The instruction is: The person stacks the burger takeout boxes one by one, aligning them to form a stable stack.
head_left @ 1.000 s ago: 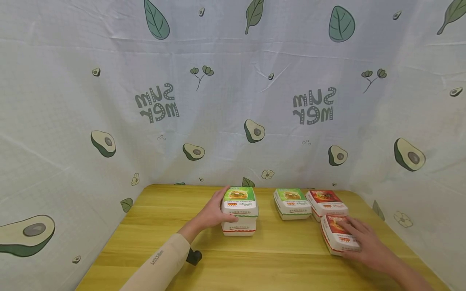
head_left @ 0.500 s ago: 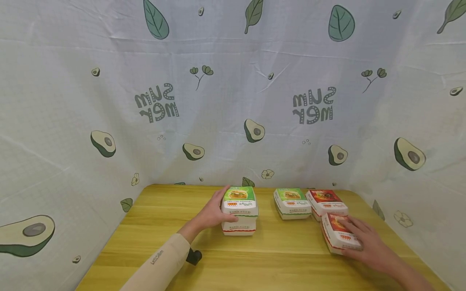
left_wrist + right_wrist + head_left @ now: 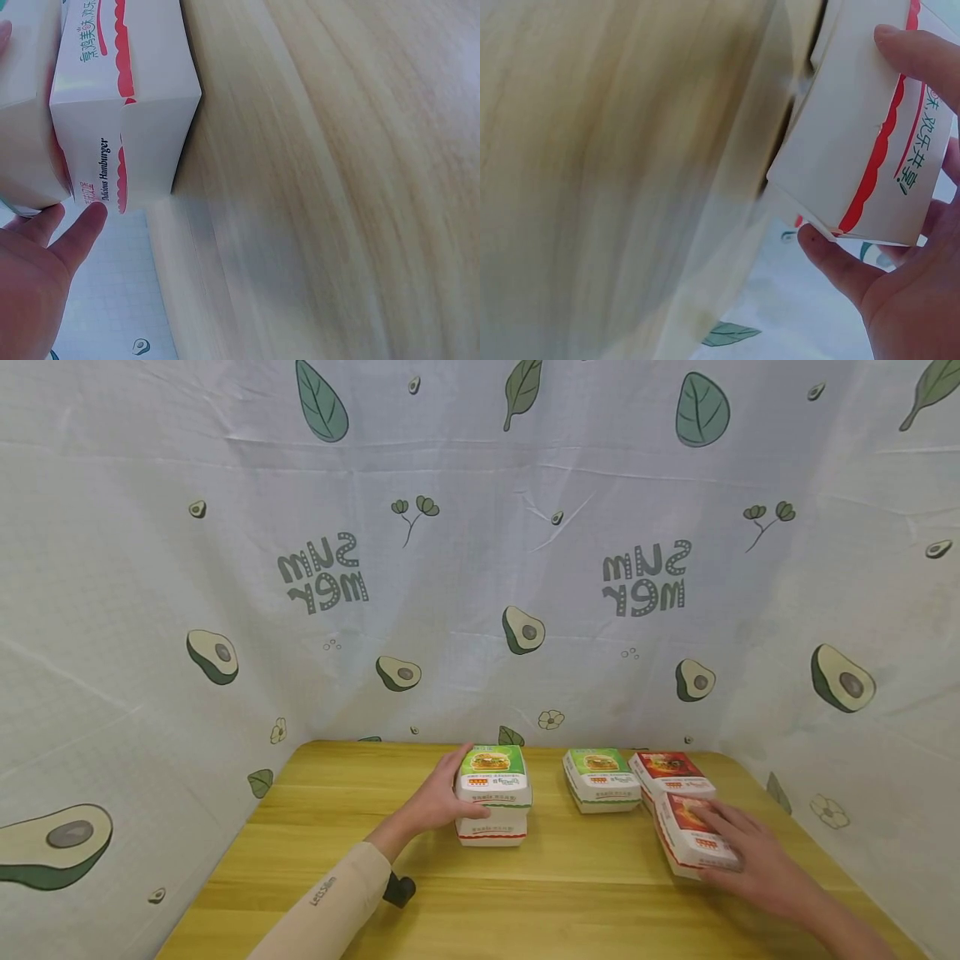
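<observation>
My left hand (image 3: pixel 438 793) grips the green-topped hamburger box (image 3: pixel 492 774), thumb on its front and fingers round its far side. That box is stacked on a white hamburger box with a red wavy trim (image 3: pixel 491 829), whose top is hidden; in the left wrist view a fingertip reaches this lower box (image 3: pixel 124 142). At the right my right hand (image 3: pixel 757 860) grips a red-topped hamburger box (image 3: pixel 693 839), thumb on its near side (image 3: pixel 855 135) and fingers along the far side. Its back edge overlaps the front of another red-topped hamburger box (image 3: pixel 670 774) in the head view.
A second green-topped hamburger box (image 3: pixel 602 779) stands at the back, left of the rear red-topped one. Everything rests on a wood-grain table (image 3: pixel 540 910). A white avocado-print cloth (image 3: pixel 465 577) hangs behind and along both sides. A black piece (image 3: pixel 400 889) shows beside the left sleeve.
My right hand has moved slightly away from me and to the left with the red-topped hamburger box, nearer the rear red one. The left hand and its stack have stayed put.
</observation>
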Tool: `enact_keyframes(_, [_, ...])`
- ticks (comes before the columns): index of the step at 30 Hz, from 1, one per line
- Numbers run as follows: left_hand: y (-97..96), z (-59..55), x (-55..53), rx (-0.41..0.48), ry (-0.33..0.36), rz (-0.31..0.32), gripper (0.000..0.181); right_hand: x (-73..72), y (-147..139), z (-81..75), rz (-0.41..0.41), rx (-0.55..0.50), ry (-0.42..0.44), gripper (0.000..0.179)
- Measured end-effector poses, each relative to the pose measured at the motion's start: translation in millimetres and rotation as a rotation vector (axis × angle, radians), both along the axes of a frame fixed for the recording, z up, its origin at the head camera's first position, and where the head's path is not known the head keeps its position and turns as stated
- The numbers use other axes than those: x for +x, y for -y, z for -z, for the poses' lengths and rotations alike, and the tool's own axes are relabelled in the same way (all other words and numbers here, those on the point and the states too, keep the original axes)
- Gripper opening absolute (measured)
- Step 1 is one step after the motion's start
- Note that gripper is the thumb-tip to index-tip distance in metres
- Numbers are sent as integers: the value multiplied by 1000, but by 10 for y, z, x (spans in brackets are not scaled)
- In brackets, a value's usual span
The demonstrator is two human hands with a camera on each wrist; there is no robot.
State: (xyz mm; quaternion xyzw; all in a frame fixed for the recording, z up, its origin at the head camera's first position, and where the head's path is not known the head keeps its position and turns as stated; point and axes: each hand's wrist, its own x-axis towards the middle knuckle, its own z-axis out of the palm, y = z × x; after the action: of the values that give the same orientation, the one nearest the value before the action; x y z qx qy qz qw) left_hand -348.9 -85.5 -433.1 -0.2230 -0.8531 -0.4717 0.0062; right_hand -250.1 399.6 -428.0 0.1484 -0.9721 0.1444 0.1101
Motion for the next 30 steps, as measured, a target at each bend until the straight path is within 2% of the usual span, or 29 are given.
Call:
enact_keyframes(21, [3,-5,2,-15,-4,-2,114,15,155,-148,-29,-1,-44,93])
enact_keyframes(30, [3,-7,2,-16,-6,-3,114,45,286,-245,-11,20,-21,94])
